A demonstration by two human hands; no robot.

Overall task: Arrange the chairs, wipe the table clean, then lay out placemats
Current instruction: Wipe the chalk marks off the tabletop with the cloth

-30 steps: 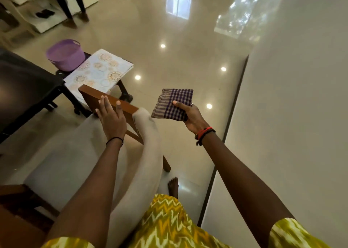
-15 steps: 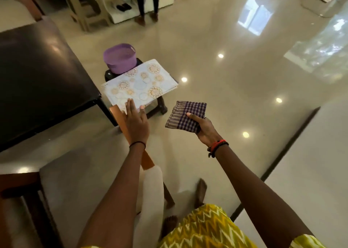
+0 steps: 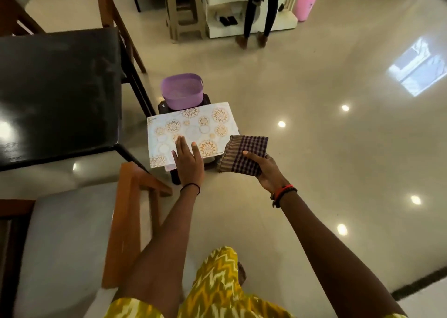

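Observation:
My left hand (image 3: 187, 159) reaches with straight fingers over the near edge of a stack of white placemats (image 3: 193, 129) with orange flower prints, lying on a small dark stool (image 3: 174, 176). My right hand (image 3: 264, 170) grips a folded purple checked cloth (image 3: 244, 157) just right of the placemats. The dark dining table (image 3: 55, 93) stands to the left. A wooden chair with a pale seat (image 3: 128, 211) is below my left arm, beside the table.
A purple plastic tub (image 3: 182, 91) sits on the stool behind the placemats. Another chair (image 3: 72, 6) stands beyond the table. A person's legs (image 3: 257, 15), a beige plastic stool (image 3: 185, 10) and a pink bin (image 3: 306, 4) are at the far end. Glossy floor (image 3: 314, 124) lies to the right.
My left hand has left the chair back and moved forward onto the placemats. My right hand carried the cloth along, closer to the stool. My view has shifted toward the table.

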